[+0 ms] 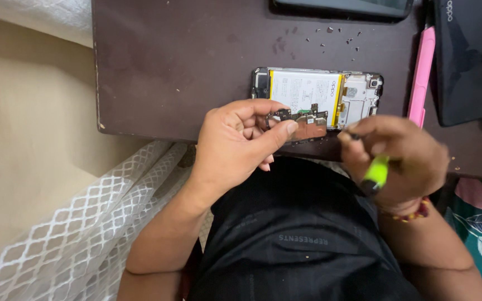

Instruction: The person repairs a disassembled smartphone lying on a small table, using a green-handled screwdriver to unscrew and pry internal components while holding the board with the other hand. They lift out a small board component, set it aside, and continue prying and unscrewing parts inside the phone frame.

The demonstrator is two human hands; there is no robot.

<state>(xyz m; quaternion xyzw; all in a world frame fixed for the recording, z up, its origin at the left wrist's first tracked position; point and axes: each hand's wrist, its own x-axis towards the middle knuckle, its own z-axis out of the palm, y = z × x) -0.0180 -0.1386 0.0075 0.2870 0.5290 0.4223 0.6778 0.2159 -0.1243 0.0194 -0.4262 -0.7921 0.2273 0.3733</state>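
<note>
My left hand (235, 142) pinches a small circuit board (299, 124) between thumb and fingers just above the table's near edge (157, 134), right in front of the opened phone (319, 95) with its white battery (307, 90) exposed, while my right hand (397, 159) is closed around a green-handled tool (376, 174) whose tip sits near the board's right end, though I cannot tell if it touches. I judge the board could slip from so light a pinch and drop off the edge into my lap. A push from the tool could scratch its contacts, and the loose specks (336, 36) farther back could get knocked around.
</note>
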